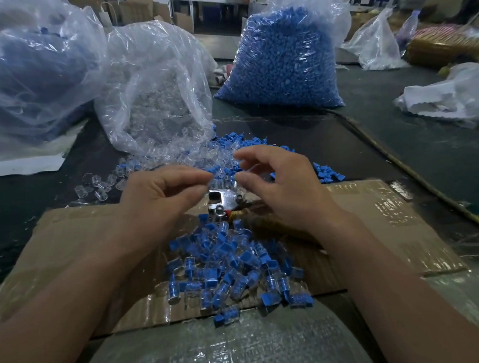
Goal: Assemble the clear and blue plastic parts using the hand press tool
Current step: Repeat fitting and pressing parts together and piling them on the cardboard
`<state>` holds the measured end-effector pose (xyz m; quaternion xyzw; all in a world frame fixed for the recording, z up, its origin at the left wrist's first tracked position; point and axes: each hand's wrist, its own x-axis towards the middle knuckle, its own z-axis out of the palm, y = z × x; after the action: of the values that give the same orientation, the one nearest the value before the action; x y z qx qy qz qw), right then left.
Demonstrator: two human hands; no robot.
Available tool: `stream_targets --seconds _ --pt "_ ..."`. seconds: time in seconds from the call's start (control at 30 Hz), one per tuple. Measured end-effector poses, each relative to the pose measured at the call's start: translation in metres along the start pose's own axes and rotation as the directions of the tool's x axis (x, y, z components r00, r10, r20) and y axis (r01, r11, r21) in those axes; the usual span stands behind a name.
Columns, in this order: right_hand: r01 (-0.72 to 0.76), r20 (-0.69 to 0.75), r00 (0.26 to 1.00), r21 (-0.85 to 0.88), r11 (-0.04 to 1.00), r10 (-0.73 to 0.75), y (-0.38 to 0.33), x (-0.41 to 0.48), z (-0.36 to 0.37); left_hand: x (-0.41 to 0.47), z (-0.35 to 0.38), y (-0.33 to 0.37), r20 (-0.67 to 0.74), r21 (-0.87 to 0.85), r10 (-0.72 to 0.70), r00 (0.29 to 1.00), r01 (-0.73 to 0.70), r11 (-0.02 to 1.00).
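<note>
My left hand [162, 196] pinches a small blue plastic part [214, 170] between thumb and fingertips. My right hand [275, 184] hovers just to its right with thumb and forefinger curled round a clear plastic part [238, 167], which is hard to make out. Below the two hands sits the metal hand press tool [222, 200], partly hidden by them. A heap of assembled blue and clear pieces [234, 270] lies on the cardboard [379, 227] in front of the press. Loose blue parts [326, 171] and clear parts [98, 186] are scattered behind the hands.
An open bag of clear parts [157, 96] stands behind the hands, a full bag of blue parts [283, 63] to its right, another large bag [24, 78] at the far left. Crumpled plastic bags [455, 92] lie at the right. A woven sack [217, 352] covers the near edge.
</note>
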<state>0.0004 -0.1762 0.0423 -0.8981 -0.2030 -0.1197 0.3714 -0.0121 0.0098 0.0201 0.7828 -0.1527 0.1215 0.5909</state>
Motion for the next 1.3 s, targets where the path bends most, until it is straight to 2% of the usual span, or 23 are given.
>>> stream_targets --seconds 0.07,0.13,0.23,0.37,0.47,0.67,0.93,1.13,1.3 --pt "0.038 0.025 0.999 0.097 0.995 -0.041 -0.004 -0.001 0.005 -0.003 0.002 0.005 0.099 -0.069 -0.036 0.994 0.043 0.997" --pt "0.095 0.036 0.994 0.130 0.987 -0.100 -0.005 -0.003 0.010 -0.004 0.004 0.007 0.131 -0.077 -0.046 0.990 0.056 0.995" --pt "0.122 0.009 0.992 0.121 0.985 -0.124 -0.005 -0.003 0.012 -0.005 0.007 0.007 0.100 -0.066 -0.077 0.992 0.084 0.994" --pt "0.103 -0.026 0.995 0.119 0.987 -0.101 -0.006 -0.002 0.010 -0.005 0.004 0.007 0.118 -0.155 -0.115 0.986 0.133 0.979" --pt "0.070 -0.050 0.997 0.063 0.996 -0.067 -0.005 -0.001 0.007 -0.004 0.004 0.006 0.037 -0.209 -0.109 0.993 0.115 0.971" --pt "0.039 -0.063 0.997 0.085 0.996 -0.033 -0.006 -0.001 0.009 -0.005 0.005 0.009 0.023 -0.187 -0.102 0.995 0.104 0.977" --pt "0.191 -0.225 0.960 0.102 0.976 -0.164 -0.009 -0.004 0.011 -0.006 0.006 0.008 0.037 -0.190 -0.115 0.993 0.120 0.974" --pt "0.131 -0.190 0.978 0.224 0.966 -0.089 -0.013 -0.005 0.013 -0.007 0.006 0.005 0.036 -0.204 -0.122 0.992 0.127 0.971" --pt "0.120 -0.165 0.982 0.189 0.975 -0.090 -0.011 -0.004 0.015 -0.006 0.005 0.003 0.053 -0.145 -0.122 0.991 0.128 0.981"
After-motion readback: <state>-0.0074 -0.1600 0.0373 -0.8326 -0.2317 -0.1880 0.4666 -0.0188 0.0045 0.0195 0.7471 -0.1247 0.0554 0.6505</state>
